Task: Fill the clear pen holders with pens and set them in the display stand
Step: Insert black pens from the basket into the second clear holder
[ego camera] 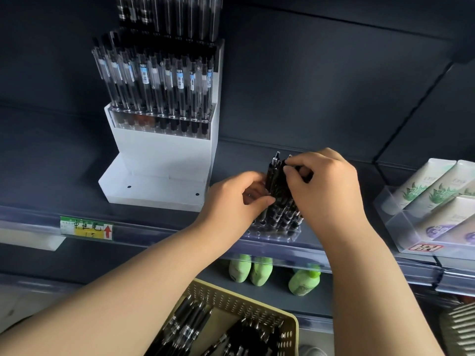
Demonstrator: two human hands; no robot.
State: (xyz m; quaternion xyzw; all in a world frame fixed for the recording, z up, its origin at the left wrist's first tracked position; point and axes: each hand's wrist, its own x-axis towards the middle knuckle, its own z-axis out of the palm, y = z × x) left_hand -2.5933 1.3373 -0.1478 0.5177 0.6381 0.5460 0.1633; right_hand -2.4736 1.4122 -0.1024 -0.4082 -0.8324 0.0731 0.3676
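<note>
A clear pen holder (272, 233) stands at the front edge of the dark shelf, holding a bunch of black pens (279, 191). My left hand (236, 201) grips the bunch from the left. My right hand (326, 186) pinches the top of a pen at the bunch's upper right. The white display stand (159, 160) sits to the left; its upper steps carry holders full of clear-barrelled pens (156, 83), while its bottom step is bare. A yellow perforated basket (259, 308) below holds several loose black pens (190, 327).
A clear tray (401, 222) of white cosmetic tubes stands at the right on the same shelf. Green bottles (304, 281) sit on the shelf below. A price label (86, 228) with a red arrow hangs on the shelf rail at the left.
</note>
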